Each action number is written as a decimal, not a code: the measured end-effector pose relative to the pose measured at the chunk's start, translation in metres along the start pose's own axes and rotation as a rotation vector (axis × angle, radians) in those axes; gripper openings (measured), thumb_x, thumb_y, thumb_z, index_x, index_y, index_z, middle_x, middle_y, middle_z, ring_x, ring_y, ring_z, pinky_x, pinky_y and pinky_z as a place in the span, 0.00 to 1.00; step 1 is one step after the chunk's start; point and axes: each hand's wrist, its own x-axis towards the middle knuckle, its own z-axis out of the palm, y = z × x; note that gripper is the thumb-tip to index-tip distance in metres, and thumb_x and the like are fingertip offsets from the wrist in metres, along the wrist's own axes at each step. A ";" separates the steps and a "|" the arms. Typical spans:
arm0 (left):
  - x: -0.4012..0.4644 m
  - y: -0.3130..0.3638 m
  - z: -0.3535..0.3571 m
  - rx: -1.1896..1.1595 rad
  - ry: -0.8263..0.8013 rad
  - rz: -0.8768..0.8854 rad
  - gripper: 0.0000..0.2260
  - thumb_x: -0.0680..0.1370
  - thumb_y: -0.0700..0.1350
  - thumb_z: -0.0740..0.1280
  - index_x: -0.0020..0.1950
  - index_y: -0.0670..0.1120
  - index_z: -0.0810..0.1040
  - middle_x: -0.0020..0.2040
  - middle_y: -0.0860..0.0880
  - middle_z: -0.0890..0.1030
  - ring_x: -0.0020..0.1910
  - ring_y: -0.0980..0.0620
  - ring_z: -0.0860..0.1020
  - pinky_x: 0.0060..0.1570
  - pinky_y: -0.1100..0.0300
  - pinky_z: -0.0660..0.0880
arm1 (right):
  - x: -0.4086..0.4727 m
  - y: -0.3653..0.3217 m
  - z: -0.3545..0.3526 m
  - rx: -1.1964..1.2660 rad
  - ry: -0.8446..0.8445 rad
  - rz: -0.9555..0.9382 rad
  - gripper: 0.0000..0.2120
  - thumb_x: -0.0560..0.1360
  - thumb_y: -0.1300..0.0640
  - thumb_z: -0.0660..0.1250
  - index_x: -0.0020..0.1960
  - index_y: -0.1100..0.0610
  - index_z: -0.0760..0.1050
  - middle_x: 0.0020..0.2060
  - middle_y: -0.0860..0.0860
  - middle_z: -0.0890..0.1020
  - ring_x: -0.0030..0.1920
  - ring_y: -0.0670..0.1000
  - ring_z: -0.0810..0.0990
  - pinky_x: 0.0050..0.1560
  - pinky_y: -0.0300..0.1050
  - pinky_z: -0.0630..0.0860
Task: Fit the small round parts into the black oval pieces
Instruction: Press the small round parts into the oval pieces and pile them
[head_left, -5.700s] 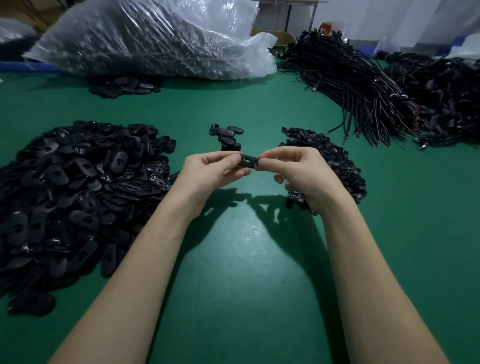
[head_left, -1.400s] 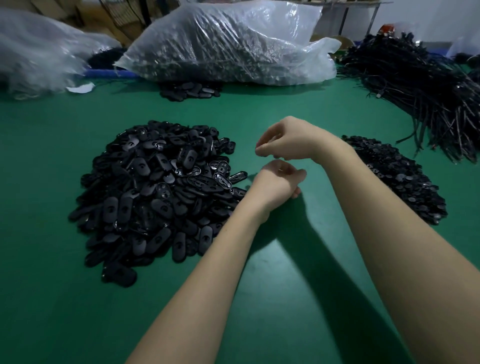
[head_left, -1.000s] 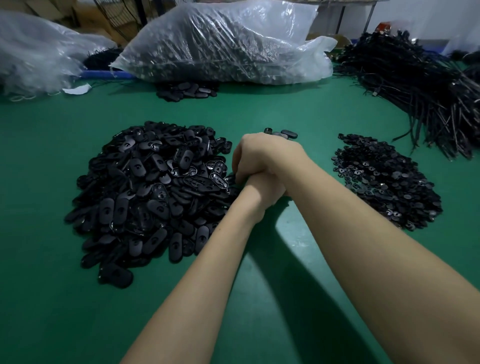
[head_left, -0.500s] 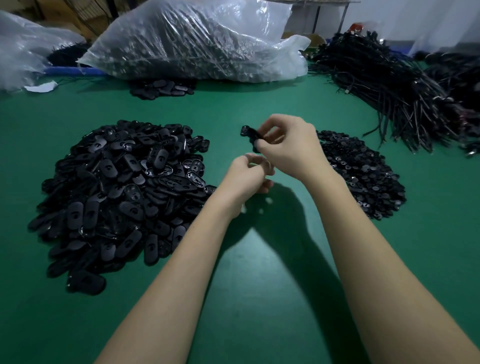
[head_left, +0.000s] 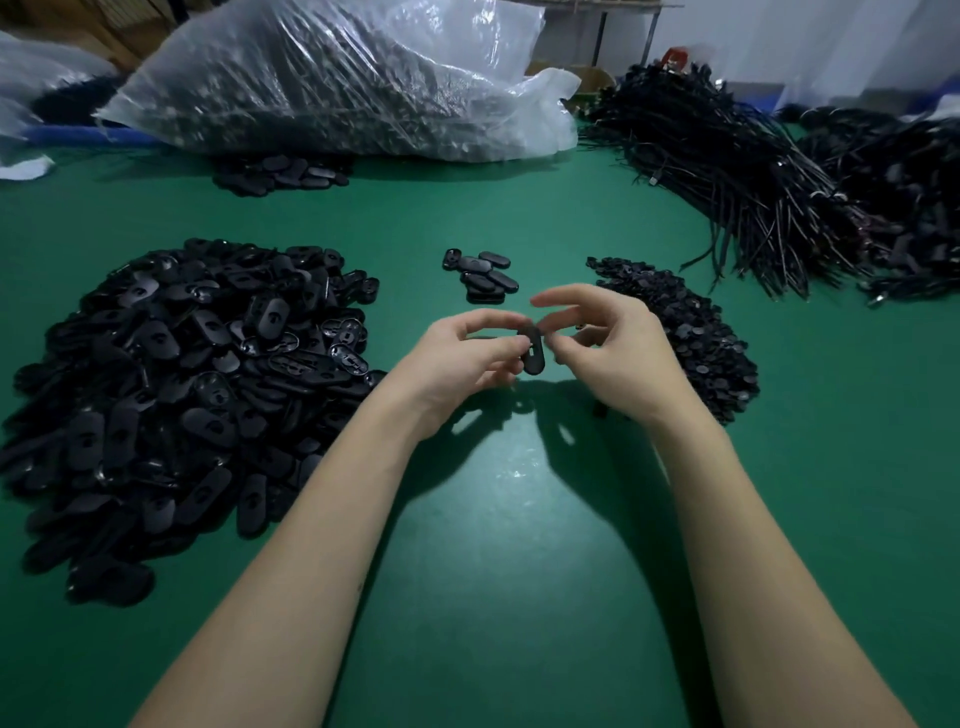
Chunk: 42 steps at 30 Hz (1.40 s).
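Observation:
Both hands meet above the green table (head_left: 519, 519). One black oval piece (head_left: 533, 353) stands upright between them, its slot facing me. My left hand (head_left: 457, 364) pinches its left edge with thumb and fingertips. My right hand (head_left: 613, 348) pinches its right edge, index finger stretched out above. Whether a small round part sits in that hand I cannot tell. A big heap of black oval pieces (head_left: 197, 374) lies to the left. The heap of small round parts (head_left: 691, 332) lies just right of my right hand.
A small cluster of oval pieces (head_left: 483, 275) lies just beyond my hands. A filled clear plastic bag (head_left: 337, 78) sits at the back, with more ovals (head_left: 280, 174) at its foot. Bundles of black cords (head_left: 737, 166) cover the back right.
My right hand reached over to the left heap, came back with an oval piece, and lowered it. My left hand has now taken hold of it too.

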 end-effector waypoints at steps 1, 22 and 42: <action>0.000 0.000 0.000 -0.012 0.005 0.002 0.07 0.78 0.35 0.70 0.51 0.45 0.83 0.40 0.45 0.84 0.35 0.54 0.81 0.40 0.67 0.78 | 0.002 0.002 -0.005 -0.057 0.030 0.029 0.12 0.77 0.59 0.70 0.56 0.44 0.83 0.43 0.40 0.86 0.37 0.43 0.81 0.46 0.41 0.79; 0.001 0.001 -0.004 -0.107 0.138 0.051 0.07 0.78 0.34 0.71 0.54 0.42 0.82 0.49 0.39 0.86 0.42 0.48 0.85 0.46 0.61 0.82 | -0.002 0.021 -0.036 -0.538 0.006 0.361 0.02 0.75 0.45 0.74 0.45 0.42 0.83 0.39 0.39 0.80 0.49 0.50 0.79 0.45 0.44 0.72; 0.004 -0.003 -0.004 -0.095 0.114 0.113 0.08 0.76 0.34 0.72 0.53 0.43 0.82 0.42 0.46 0.87 0.42 0.51 0.85 0.45 0.64 0.80 | -0.003 0.010 -0.043 0.048 0.027 0.364 0.03 0.75 0.50 0.76 0.44 0.47 0.84 0.37 0.42 0.85 0.35 0.39 0.78 0.39 0.39 0.73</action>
